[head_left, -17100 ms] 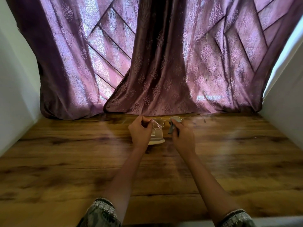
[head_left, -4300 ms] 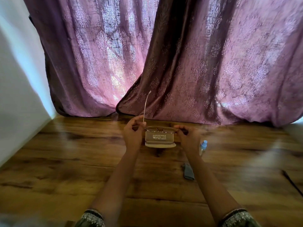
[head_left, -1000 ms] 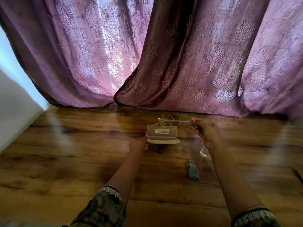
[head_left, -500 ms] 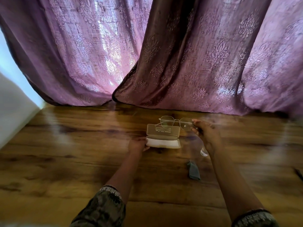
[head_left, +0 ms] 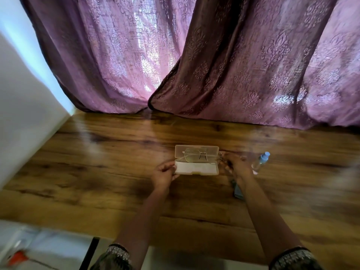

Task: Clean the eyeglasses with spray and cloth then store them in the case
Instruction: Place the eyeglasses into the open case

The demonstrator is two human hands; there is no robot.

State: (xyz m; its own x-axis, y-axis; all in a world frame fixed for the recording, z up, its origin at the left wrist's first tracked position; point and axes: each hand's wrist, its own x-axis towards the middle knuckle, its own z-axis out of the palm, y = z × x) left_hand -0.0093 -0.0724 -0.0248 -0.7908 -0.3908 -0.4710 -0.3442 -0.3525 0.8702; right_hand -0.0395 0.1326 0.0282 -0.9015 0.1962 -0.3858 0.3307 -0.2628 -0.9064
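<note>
Gripping the left end of the open case (head_left: 195,169), your left hand (head_left: 164,173) has its fingers curled round the tray's edge. Your right hand (head_left: 236,166), just off the case's right end, pinches the right end of the eyeglasses (head_left: 198,155); its fingers are curled and blurred.

Eyeglasses: thin gold wire frame, round clear lenses, lying across the raised lid above the tray. Whether they touch the tray, you cannot tell.

Case: translucent beige, white lining, about midway between the near and far edges of the counter (head_left: 97,172).

Spray bottle (head_left: 261,161): clear, pale blue cap, just right of your right hand.

Cloth (head_left: 238,190): grey-blue, partly hidden under your right forearm.

Purple curtain (head_left: 233,65) hangs along the counter's far edge.
</note>
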